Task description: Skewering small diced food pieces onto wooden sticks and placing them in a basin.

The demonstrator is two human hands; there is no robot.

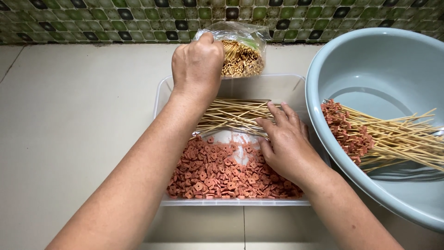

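My left hand (197, 65) reaches to the far edge of a clear plastic tray (162, 92) and grips a clear plastic bag of bamboo skewers (243, 53) standing against the tiled wall. My right hand (286, 141) rests flat on a loose pile of bamboo skewers (231, 115) lying across the tray, fingers spread over them. Small reddish-brown pieces with holes (217, 171) fill the near half of the tray, just under my right wrist.
A large pale blue basin (323, 65) stands at the right, holding several skewers threaded with the reddish pieces (351, 132). A green and black mosaic tile wall (92, 21) runs along the back. The tray sits on a beige tiled surface (78, 129).
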